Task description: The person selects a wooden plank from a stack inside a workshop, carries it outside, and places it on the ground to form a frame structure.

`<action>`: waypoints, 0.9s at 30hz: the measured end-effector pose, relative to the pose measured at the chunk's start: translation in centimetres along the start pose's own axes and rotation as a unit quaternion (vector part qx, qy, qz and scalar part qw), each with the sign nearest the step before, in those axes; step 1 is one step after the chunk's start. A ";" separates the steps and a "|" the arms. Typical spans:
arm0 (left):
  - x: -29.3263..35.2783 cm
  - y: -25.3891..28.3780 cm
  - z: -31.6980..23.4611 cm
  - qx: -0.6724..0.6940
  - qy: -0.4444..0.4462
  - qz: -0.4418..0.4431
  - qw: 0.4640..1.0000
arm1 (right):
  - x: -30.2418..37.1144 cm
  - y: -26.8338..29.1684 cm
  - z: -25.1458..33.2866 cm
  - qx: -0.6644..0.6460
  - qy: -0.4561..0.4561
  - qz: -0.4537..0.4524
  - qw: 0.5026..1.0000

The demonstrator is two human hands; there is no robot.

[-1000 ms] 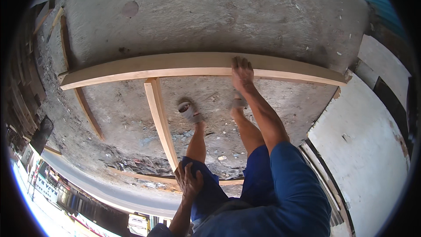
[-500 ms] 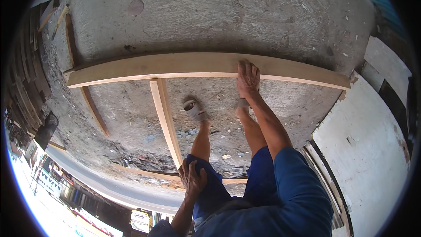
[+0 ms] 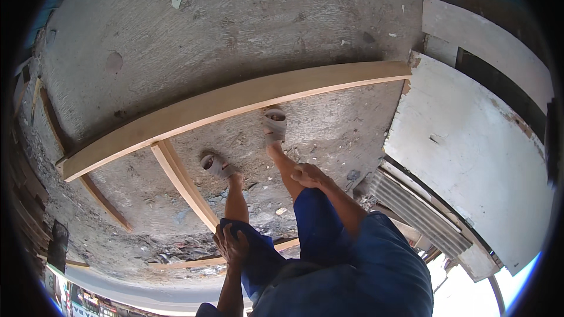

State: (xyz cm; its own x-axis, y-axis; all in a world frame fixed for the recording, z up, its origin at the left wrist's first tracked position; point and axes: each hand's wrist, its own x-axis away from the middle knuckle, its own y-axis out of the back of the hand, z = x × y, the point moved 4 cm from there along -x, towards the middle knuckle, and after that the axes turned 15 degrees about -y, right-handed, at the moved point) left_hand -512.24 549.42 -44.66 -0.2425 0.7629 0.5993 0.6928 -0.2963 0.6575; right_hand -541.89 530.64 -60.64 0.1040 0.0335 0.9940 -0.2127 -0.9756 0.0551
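Observation:
A long pale wooden plank (image 3: 235, 103) lies across the rough concrete floor (image 3: 247, 29). A shorter plank (image 3: 182, 182) meets it at a right angle and runs toward me. My right hand (image 3: 308, 174) hangs loosely curled above my right knee, holding nothing and well back from the long plank. My left hand (image 3: 231, 245) rests with fingers spread on my left thigh, over the blue shorts, close to the near end of the short plank. My feet in grey sandals stand between the planks: left foot (image 3: 216, 165), right foot (image 3: 274, 126) touching the long plank's near edge.
A large white board (image 3: 470, 152) lies on the right, at the long plank's end, with a corrugated sheet (image 3: 411, 208) along its near edge. Thin wooden strips (image 3: 106, 202) lie on the floor at left, and another strip (image 3: 176, 264) lies near me.
My right hand has left the long plank and drawn back to my knee. My head has risen and turned, so the plank now slants. My left hand stays on my thigh.

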 end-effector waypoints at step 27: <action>-1.2 -1.6 -0.7 -0.043 -0.071 0.021 0.996 | 19.6 -1.5 2.4 0.080 -0.010 -0.287 0.954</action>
State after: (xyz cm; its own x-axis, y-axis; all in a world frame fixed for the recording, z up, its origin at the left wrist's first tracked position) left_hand -513.49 548.56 -46.12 -0.1125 0.8206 0.5603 0.6383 -0.3725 0.6737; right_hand -537.16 532.22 -41.49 0.1778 0.5706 0.8017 0.0364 -0.8180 0.5741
